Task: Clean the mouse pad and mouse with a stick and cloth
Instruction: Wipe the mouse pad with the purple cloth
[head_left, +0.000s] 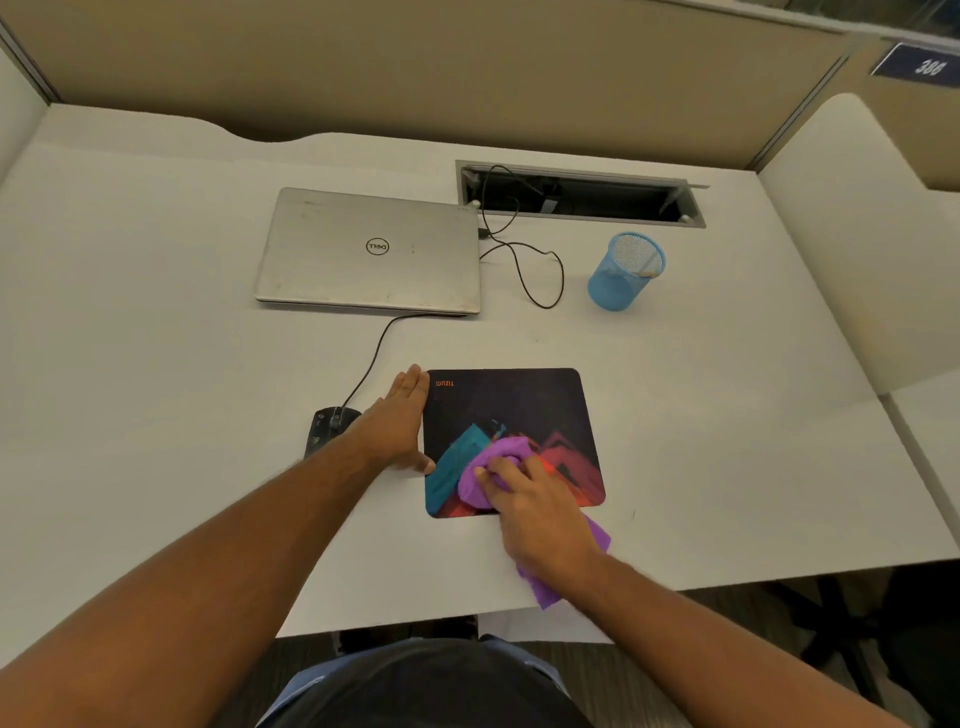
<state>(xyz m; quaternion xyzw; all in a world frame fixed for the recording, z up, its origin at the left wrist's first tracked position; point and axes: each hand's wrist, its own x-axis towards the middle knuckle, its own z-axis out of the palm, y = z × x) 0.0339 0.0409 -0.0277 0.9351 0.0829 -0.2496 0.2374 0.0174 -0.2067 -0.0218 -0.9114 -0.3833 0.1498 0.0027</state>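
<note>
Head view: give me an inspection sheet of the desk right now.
Surface: white desk, no spills seen.
Job's things: mouse pad flat on desk; purple cloth bunched on its near part; mouse left of pad, partly behind the arm; stick not seen.
Clutter: closed laptop; blue mesh cup.
Grippers: left hand flat at the pad's left edge; right hand gripping the cloth.
Cables: mouse cable runs toward laptop; black cable to the desk hatch.
Surroundings: beige partitions.

Closed laptop (369, 252) beside blue mesh cup (625, 273).
</note>
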